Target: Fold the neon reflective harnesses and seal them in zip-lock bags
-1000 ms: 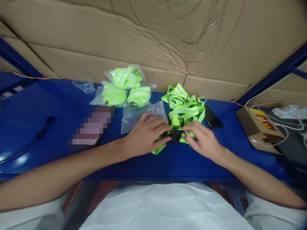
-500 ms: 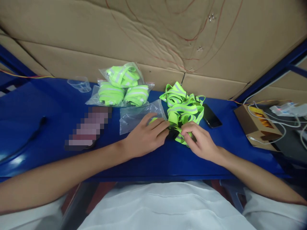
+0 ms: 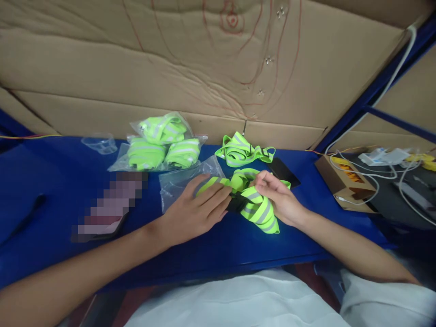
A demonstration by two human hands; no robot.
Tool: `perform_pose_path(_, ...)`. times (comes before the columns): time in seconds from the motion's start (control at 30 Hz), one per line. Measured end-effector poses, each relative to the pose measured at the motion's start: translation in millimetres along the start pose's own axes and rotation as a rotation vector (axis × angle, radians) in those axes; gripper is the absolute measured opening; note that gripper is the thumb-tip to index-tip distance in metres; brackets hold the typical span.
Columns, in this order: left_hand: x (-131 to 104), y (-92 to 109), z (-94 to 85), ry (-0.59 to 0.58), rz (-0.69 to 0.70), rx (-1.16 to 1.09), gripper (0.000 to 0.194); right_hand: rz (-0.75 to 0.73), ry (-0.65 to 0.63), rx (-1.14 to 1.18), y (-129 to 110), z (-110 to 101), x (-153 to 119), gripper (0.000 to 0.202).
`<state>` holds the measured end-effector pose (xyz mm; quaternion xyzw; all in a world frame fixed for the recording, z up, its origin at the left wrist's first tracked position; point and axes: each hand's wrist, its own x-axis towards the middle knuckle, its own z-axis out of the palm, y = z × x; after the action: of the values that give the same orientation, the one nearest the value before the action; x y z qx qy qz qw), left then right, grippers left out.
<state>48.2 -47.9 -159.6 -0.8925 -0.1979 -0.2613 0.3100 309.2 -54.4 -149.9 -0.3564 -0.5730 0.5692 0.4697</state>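
Neon yellow-green straps with grey reflective stripes (image 3: pixel 260 211) lie bunched between my hands, with a black piece (image 3: pixel 237 202) among them. My left hand (image 3: pixel 200 206) curls round a striped strap portion and the left side of the black piece. Fingers of my right hand (image 3: pixel 277 195) pinch a strap from the same bunch. Another loose strap pile (image 3: pixel 236 150) sits just behind. Behind my left hand lies a flat clear plastic bag (image 3: pixel 170 184). Farther back, three clear bags of folded straps (image 3: pixel 146 154) are stacked together.
A dark phone (image 3: pixel 284 171) lies right of the straps, partly hidden. An open cardboard box (image 3: pixel 347 186) with white cables stands at the right. On the blue table (image 3: pixel 204 259), a pixelated object (image 3: pixel 111 204) and a clear cup (image 3: pixel 100 144) are at the left. Cardboard panels rise behind.
The camera view has shifted. The strap bunch at my hands has separated from the pile behind and hangs nearer the front edge, with more striped strap showing beneath my right hand.
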Motion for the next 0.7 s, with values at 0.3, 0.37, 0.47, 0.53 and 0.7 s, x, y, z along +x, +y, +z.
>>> perform_pose_path(0.3,3.9,2.6,-0.4,-0.061,-0.053,-0.04,0.026,-0.648,-0.13,-1.498,1.8,7.8,-21.5,0.065)
perform_pose_path(0.37,3.7,1.7,1.3,-0.088,-0.073,-0.052,0.025,-0.646,-0.132,-1.62,3.6,8.3,-19.5,0.061)
perform_pose_path(0.47,2.9,1.0,5.4,-0.101,-0.066,-0.04,0.024,-0.594,-0.161,-1.638,6.6,7.0,-14.5,0.061)
perform_pose_path(0.53,3.4,0.5,6.8,-0.1,-0.053,-0.018,0.023,-0.589,-0.171,-1.614,7.2,5.1,-11.7,0.06)
perform_pose_path(0.7,6.1,-14.4,-3.4,-0.128,-0.049,0.085,0.023,-0.634,-0.015,-1.594,-3.3,-9.2,-5.3,0.057)
